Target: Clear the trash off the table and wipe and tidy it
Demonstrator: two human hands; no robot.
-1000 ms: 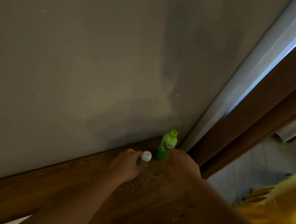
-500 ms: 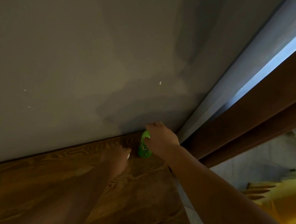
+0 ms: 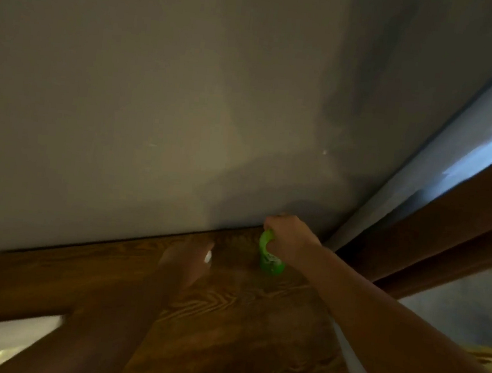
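Observation:
A green plastic bottle stands at the far right corner of the dark wooden table, close to the wall. My right hand is closed around its upper part and hides the cap. My left hand lies to the left of it, wrapped over a small bottle whose white cap peeks out at the fingertips; the rest of that bottle is hidden.
A grey wall runs along the table's far edge. A brown curtain hangs to the right of the corner. Something pale and shiny lies at the table's near left. The table's right edge drops to a light floor.
My right hand went from beside the green bottle to gripping its top. My left hand has covered the white-capped bottle. The view has shifted, showing more of the table.

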